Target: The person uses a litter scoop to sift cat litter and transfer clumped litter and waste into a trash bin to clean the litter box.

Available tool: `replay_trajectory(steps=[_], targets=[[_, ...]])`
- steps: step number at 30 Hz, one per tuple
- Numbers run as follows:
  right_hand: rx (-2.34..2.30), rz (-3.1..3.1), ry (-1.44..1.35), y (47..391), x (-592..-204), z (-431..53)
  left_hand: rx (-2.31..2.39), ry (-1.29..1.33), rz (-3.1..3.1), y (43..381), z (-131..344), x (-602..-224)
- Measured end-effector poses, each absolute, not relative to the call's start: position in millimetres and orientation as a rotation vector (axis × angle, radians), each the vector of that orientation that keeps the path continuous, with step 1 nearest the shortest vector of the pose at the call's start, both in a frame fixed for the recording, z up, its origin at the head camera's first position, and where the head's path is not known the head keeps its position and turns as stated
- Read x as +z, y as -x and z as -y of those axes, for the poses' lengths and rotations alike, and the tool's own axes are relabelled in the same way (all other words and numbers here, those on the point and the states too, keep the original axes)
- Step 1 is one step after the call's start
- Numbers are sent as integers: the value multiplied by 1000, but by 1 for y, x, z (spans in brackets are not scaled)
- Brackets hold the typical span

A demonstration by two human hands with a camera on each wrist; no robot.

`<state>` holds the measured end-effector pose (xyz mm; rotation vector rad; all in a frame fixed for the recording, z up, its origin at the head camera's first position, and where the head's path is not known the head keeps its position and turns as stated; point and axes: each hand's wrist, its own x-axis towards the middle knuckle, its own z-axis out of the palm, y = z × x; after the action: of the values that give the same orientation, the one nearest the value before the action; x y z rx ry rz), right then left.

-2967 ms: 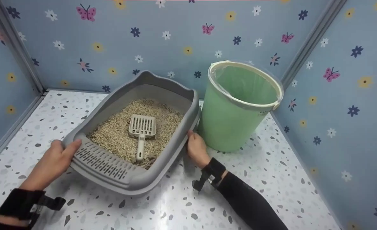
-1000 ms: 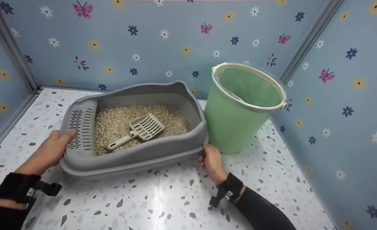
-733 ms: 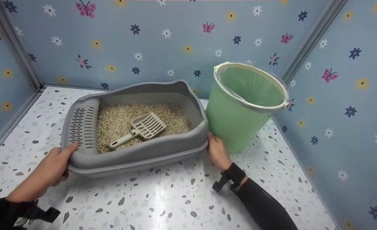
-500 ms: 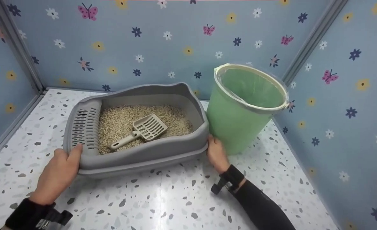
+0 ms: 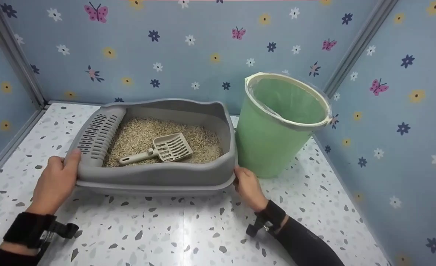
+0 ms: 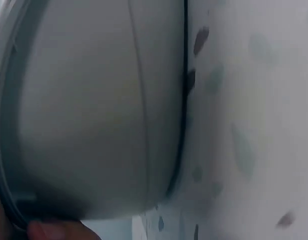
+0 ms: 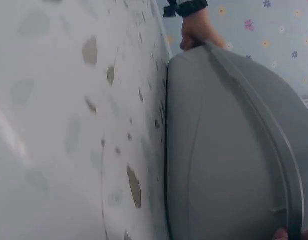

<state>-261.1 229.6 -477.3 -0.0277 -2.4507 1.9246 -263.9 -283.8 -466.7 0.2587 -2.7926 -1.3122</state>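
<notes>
A grey litter box (image 5: 155, 179) stands lengthwise on the speckled surface, its slotted step to the left. Tan pellet litter (image 5: 144, 127) covers its floor, and a beige slotted litter scoop (image 5: 171, 147) lies on top, handle pointing left. My left hand (image 5: 56, 181) grips the near left corner, thumb over the rim; in the left wrist view its fingers (image 6: 63, 230) curl under that rim. At the near right corner my right hand (image 5: 250, 188) holds the lower lip. Most of its fingers are hidden there; a fingertip (image 7: 280, 234) shows in the right wrist view.
A green trash bin (image 5: 273, 144) with a clear liner stands right beside the box's right end. Blue flowered panels (image 5: 188, 66) rise behind and on both sides. White speckled flooring (image 5: 147, 232) stretches in front of the box.
The litter box has turned clockwise, its slotted step swinging from front left to the left. The scoop turned with it. Both hands shifted their holds along the rim.
</notes>
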Motion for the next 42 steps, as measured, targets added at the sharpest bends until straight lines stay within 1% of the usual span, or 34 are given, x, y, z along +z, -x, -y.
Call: replay_trajectory(steps=[4,9,12,14,16,19,22,24,27,29,30,32,36,42], targets=[[1618,2519,70,292,-486,-240,-1262,-284,2878,251,269,-464],[1508,2573,102,311,-503,-247,-1258,-377,2879,242,257,-466],[1535,2580,62,300,-495,-236,-1247,-426,2831,244,260,-470],[1566,2576,36,287,-486,-226,-1247,-424,2803,248,266,-472],[1698,2563,30,270,-478,-216,-1260,-399,2781,253,274,-473],[1936,2522,36,255,-475,-208,-1286,-359,2742,262,286,-473],[2120,2458,32,254,-474,-210,-1297,-361,2731,268,288,-470],[2160,2407,72,273,-487,-219,-1291,-395,2750,268,281,-468],[2100,2364,122,307,-505,-230,-1320,-438,2790,264,267,-465],[2013,2365,123,322,-512,-234,-1354,-457,2802,260,258,-465],[1928,2396,113,322,-508,-233,-1368,-465,2801,259,256,-465],[1781,2460,129,312,-494,-226,-1388,-467,2789,260,252,-467],[1619,2554,165,289,-478,-215,-1400,-474,2743,270,256,-470],[1921,2472,34,253,-478,-205,-1499,-427,2658,294,269,-471]])
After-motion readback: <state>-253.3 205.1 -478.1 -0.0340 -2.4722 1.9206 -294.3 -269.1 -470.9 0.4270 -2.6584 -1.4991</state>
